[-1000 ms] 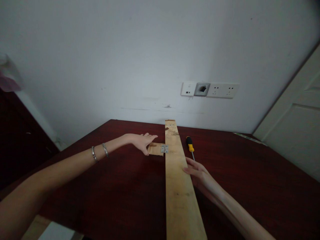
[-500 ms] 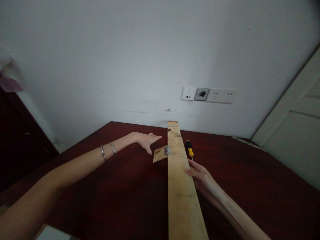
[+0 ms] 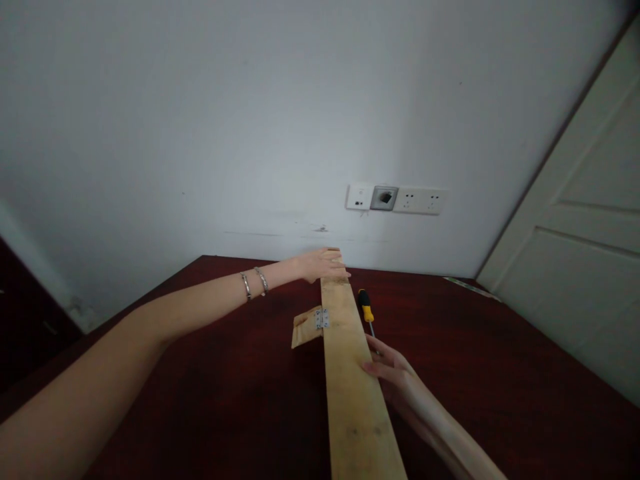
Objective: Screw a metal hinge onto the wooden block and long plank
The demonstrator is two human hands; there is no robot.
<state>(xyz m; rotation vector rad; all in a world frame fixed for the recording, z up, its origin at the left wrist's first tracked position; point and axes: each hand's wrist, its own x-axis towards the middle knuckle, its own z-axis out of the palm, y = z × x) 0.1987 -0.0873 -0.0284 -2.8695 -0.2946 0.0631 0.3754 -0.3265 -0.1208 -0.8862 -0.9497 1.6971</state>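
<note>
A long wooden board (image 3: 345, 373) runs away from me across the table. My left hand (image 3: 323, 265) lies over its far end, fingers reaching across to the right edge; its thumb is hard to make out. My right hand (image 3: 393, 373) grips the right edge nearer to me, thumb on top and the other fingers against the side, partly hidden. A metal hinge (image 3: 322, 319) joins the board's left edge to a short wood piece (image 3: 305, 328), which sticks out to the left at a tilt. Just beyond my right hand lies a screwdriver (image 3: 367, 307) with a black and yellow handle.
The dark red tabletop (image 3: 240, 400) meets a pale wall (image 3: 250, 133) at the back. Sockets and a switch plate (image 3: 395, 199) are set in the wall. A white panelled door (image 3: 575, 247) stands at the right. A thin pale strip (image 3: 470, 288) lies near the table's back right edge.
My left hand has moved forward and right, from hovering beside the hinged piece onto the board's far end. My right hand keeps its hold on the edge. The view has shifted slightly.
</note>
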